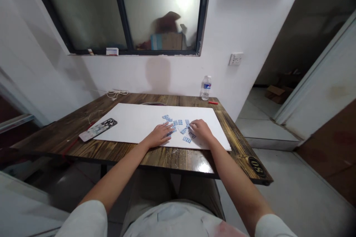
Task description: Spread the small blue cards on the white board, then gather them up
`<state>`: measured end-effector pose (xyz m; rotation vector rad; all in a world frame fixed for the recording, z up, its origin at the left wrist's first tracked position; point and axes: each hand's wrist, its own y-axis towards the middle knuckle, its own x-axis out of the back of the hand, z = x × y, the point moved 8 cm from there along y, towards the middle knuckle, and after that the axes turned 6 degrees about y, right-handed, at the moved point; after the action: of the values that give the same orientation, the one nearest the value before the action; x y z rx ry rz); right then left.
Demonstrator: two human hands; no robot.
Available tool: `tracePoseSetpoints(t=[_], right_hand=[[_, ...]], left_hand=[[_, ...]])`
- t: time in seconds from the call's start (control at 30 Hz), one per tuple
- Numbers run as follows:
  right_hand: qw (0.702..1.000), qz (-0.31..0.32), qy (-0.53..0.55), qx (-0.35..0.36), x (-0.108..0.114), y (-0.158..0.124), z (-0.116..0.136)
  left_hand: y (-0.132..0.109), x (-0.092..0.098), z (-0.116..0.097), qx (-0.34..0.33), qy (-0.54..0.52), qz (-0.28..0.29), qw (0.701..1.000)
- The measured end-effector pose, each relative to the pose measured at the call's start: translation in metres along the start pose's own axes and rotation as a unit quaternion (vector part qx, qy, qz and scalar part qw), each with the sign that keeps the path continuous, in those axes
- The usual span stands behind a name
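Scorched-wood table [172, 159] bore white board [125, 126]; phone [98, 129] lay beside board. Small blue-printed cards [178, 126] lay scattered mid-board, none stacked or lined up. Left hand [158, 136] open, flat at cards; right hand [201, 131] open, resting on cards, gripping nothing.

Water bottle [206, 87], phone [98, 129], probably red pen [213, 102]

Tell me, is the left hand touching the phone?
Apart. The head view shows the left hand on the white sheet, with a plain stretch of white between it and the phone.
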<state>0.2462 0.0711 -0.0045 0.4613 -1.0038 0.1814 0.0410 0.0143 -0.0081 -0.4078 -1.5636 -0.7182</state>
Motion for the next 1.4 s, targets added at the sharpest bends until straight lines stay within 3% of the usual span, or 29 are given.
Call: tracePoseSetpoints(t=[0.33,0.5,0.7,0.97,1.13,1.4], right_hand=[[0.996,-0.006,0.005,-0.093,-0.01,0.003,-0.021],[0.993,-0.029,0.005,-0.111,-0.014,0.006,-0.03],[0.994,-0.046,0.007,-0.104,-0.012,0.006,-0.032],[0.992,-0.059,0.033,-0.103,-0.007,0.005,-0.031],[0.995,-0.017,0.065,-0.078,-0.008,0.006,-0.037],[0.997,0.065,0.036,-0.024,-0.011,0.004,-0.04]], left_hand=[[0.004,0.015,-0.034,-0.057,0.072,-0.035,0.995],[0.024,0.005,-0.054,-0.046,0.039,-0.013,0.998],[0.037,-0.008,-0.058,-0.018,0.0,0.001,1.0],[0.023,0.006,-0.064,-0.05,-0.036,-0.033,0.998],[0.021,0.002,-0.075,-0.123,-0.037,0.006,0.992],[0.021,-0.006,-0.073,-0.114,-0.044,0.034,0.992]])
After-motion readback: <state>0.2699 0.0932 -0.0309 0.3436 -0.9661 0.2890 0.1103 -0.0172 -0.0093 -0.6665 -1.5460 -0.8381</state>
